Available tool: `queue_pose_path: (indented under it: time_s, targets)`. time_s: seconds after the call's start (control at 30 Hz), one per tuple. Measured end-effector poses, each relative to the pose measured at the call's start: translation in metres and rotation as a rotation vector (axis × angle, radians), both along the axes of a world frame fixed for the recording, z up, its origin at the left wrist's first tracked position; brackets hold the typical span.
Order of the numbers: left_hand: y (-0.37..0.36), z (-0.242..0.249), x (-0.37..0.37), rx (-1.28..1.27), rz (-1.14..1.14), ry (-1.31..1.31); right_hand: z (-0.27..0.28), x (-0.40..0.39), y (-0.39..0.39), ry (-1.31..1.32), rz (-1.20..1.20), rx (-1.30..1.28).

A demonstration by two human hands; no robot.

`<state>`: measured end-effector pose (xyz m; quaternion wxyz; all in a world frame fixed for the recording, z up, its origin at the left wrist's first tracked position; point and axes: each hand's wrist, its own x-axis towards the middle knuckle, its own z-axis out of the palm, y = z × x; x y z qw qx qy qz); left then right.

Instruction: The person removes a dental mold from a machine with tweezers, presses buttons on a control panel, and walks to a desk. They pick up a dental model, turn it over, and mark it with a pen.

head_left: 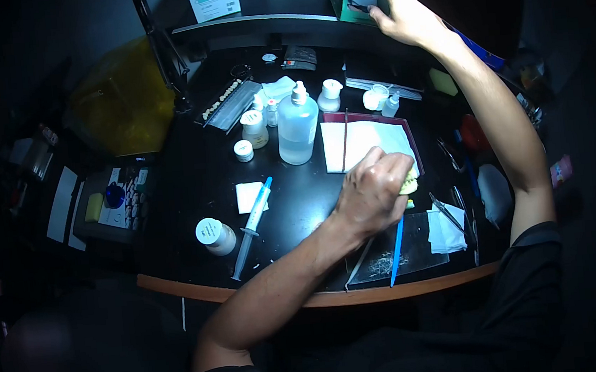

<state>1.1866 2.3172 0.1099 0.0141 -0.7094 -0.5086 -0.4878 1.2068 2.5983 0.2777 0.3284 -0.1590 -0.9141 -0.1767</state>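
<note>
My left hand [376, 190] is closed around a pale yellow dental model [408, 182]. Only its ridged edge shows past my fingers. Up at the shelf, my right hand [404, 17] reaches over a green box [346, 1] with a white face or sheet, its thumb and fingers spread at the opening. A small dark shape lies by the thumb; I cannot make out what it is. Beneath my left hand are a blue stick-like tool [397, 252] and a dark plate [425, 267] with whitish shavings. Behind it, a thin brush [345, 139] rests across white paper [386, 139] in a maroon tray [410, 134].
A large clear bottle [298, 133] stands mid-table among small jars. A syringe [252, 225] leans over a white paper square [246, 196], near a lidded jar [216, 236]. Tweezers [448, 212] lie on folded tissue [446, 238]. A lamp arm [158, 49] rises at left.
</note>
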Motion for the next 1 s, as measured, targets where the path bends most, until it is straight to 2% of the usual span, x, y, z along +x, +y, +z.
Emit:
queue_pose_path:
  time_s: [0.07, 0.13, 0.17, 0.3, 0.37, 0.5, 0.63, 0.67, 0.87, 1.0]
  targets:
    - [0.005, -0.003, -0.003, 0.038, 0.009, -0.031, 0.003, 0.042, -0.066, -0.014, -0.03, -0.18]
    - [0.005, -0.004, -0.005, 0.029, 0.02, -0.053, -0.008, 0.079, -0.111, -0.006, 0.091, -0.058]
    - [0.006, -0.004, -0.006, 0.037, 0.021, -0.075, -0.014, 0.101, -0.122, 0.009, 0.234, 0.184]
    - [0.009, -0.008, -0.005, 0.063, -0.04, -0.168, -0.072, 0.171, -0.161, 0.111, 0.259, -0.329]
    - [0.008, -0.006, -0.004, 0.024, -0.069, -0.173, -0.104, 0.191, -0.161, 0.104, 0.246, -0.486]
    - [0.008, -0.006, -0.002, 0.018, -0.133, -0.247, -0.133, 0.204, -0.157, 0.104, 0.309, -0.704]
    - [0.01, -0.007, -0.001, -0.018, -0.215, -0.301, -0.148, 0.198, -0.165, 0.121, 0.401, -0.741]
    - [0.01, -0.007, 0.0, -0.031, -0.224, -0.306, -0.152, 0.195, -0.165, 0.125, 0.473, -0.68]
    - [0.005, -0.007, 0.007, -0.125, -0.284, -0.351, -0.163, 0.204, -0.166, 0.203, 0.473, -0.754]
    - [0.001, -0.007, 0.008, -0.196, -0.291, -0.399, -0.167, 0.203, -0.167, 0.217, 0.484, -0.715]
